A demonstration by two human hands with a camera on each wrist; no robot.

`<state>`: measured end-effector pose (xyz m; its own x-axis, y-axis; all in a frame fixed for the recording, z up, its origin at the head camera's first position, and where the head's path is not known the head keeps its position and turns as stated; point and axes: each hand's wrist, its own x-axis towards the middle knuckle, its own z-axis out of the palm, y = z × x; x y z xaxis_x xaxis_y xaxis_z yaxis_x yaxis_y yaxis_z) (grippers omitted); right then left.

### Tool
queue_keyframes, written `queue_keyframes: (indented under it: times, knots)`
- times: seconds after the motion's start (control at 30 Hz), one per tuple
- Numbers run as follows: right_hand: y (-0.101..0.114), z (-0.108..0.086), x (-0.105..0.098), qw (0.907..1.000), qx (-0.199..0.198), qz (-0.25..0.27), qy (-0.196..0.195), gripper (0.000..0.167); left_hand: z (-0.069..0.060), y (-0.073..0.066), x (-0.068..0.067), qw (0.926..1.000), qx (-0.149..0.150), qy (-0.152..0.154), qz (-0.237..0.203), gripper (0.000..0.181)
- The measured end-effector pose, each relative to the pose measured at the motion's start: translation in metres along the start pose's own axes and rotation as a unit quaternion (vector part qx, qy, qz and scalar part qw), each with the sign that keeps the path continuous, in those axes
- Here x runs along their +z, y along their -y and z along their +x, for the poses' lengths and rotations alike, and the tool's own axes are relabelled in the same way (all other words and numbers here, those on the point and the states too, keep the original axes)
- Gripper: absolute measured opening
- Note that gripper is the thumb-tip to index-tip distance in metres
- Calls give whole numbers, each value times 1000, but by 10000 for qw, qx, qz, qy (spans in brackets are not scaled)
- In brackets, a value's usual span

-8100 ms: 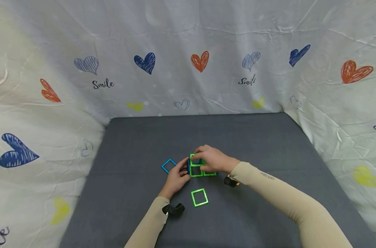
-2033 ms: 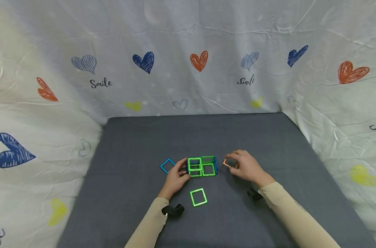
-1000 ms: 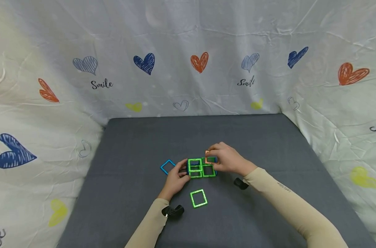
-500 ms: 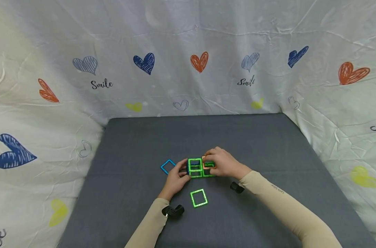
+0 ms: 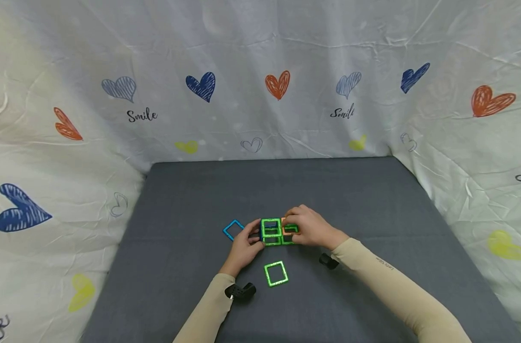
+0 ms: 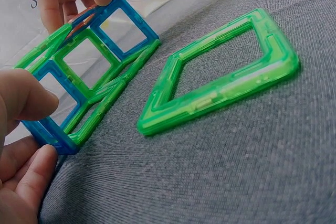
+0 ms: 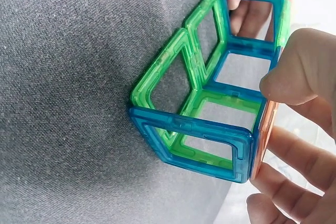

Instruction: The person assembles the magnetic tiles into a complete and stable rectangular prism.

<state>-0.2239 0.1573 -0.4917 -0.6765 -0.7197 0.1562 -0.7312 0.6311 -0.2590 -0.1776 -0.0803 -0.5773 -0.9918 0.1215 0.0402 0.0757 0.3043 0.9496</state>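
A low boxy frame of green and blue square tiles (image 5: 270, 220) stands on the cloth. The left hand (image 5: 242, 250) grips its left end; in the left wrist view a fingertip touches the upper part of the blue end tile (image 6: 60, 142), other fingers its lower edge. The right hand (image 5: 313, 226) holds an orange tile (image 5: 291, 233) flat over the frame's right half, beside the green top tile. In the right wrist view the orange tile (image 7: 258, 166) lines up along the blue end tile (image 7: 194, 126), with the right thumb (image 7: 294, 72) and fingers on it.
One loose green tile (image 5: 279, 283) lies on the dark cloth (image 5: 191, 200) in front of the frame. A loose blue tile (image 5: 229, 225) lies just left of the left hand's fingers. Behind hangs a white curtain (image 5: 239, 52) printed with hearts.
The right hand has brought the orange tile leftward from beside the frame and lowered it onto the frame's right half. The left hand has kept its place.
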Motion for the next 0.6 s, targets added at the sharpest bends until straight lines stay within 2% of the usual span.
queue_keyframes:
  times: [0.6]
  knots:
    - [1, -3, 4, 9993, 304, 214, -24, 37, 1, -1, 0, 10000, 14, 0, 32, 70]
